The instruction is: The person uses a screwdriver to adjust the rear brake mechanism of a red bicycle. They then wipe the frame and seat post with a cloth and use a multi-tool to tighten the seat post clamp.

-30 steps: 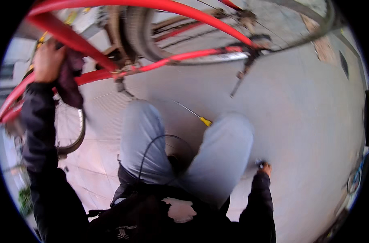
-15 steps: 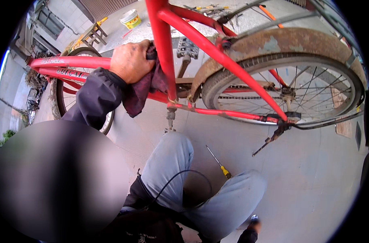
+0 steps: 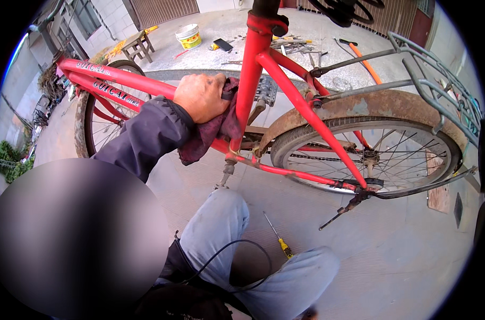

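Observation:
My left hand (image 3: 199,96) is closed on a maroon rag (image 3: 194,146), pressed against the red bicycle frame (image 3: 328,136) beside the upright seat tube. A rusty mudguard (image 3: 376,98) arches over the rear wheel (image 3: 301,157), with a metal rack (image 3: 429,85) above. Only a sliver of my right hand (image 3: 309,314) shows at the bottom edge, low beside my right knee, its fingers hidden. A yellow-handled screwdriver (image 3: 284,248) lies on the ground between my knees, near a black cable (image 3: 242,241).
Behind the bicycle are a white-and-yellow bucket (image 3: 188,37), a wooden stool (image 3: 137,46), scattered tools (image 3: 293,45) and an orange bar (image 3: 365,64) on pale concrete. Plants (image 3: 10,160) stand at the left. A blurred patch covers the lower left.
My view has risen, showing more of the yard and bicycle. The left hand stays on the rag at the frame. My right hand, earlier on a small shiny object, has slipped mostly out of view.

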`<state>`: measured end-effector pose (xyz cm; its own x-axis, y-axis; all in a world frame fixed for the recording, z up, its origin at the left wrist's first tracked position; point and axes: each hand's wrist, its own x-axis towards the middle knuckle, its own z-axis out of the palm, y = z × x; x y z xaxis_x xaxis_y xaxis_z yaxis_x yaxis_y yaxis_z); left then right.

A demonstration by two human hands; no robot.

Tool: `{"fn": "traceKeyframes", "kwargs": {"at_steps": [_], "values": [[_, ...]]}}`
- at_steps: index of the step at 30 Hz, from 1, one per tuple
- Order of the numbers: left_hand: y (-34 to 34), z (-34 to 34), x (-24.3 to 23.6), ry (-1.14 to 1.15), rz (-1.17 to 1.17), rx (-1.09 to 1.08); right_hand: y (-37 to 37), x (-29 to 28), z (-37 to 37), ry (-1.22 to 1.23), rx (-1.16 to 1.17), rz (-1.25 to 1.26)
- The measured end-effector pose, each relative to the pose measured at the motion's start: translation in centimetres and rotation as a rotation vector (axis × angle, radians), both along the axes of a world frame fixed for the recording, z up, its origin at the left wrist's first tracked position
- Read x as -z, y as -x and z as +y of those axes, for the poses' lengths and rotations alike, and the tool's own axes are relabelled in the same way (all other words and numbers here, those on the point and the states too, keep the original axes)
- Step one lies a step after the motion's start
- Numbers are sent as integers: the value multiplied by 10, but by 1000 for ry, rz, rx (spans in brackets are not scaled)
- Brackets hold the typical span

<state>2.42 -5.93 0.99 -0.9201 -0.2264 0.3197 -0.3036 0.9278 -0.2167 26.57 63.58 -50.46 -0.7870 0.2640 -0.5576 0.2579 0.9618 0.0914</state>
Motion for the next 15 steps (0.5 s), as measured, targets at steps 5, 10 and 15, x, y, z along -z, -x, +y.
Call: {"fn": "traceKeyframes", "kwargs": {"at_steps": [5, 10, 15], "values": [[1, -1, -3, -51, 3, 11, 10, -53, -9, 174, 93, 99], [-5, -4, -1, -110, 33, 43, 84, -196, -35, 460, 239, 502], [-11, -9, -5, -139, 68, 87, 166, -384, -171, 1078, 151, 852]]}}
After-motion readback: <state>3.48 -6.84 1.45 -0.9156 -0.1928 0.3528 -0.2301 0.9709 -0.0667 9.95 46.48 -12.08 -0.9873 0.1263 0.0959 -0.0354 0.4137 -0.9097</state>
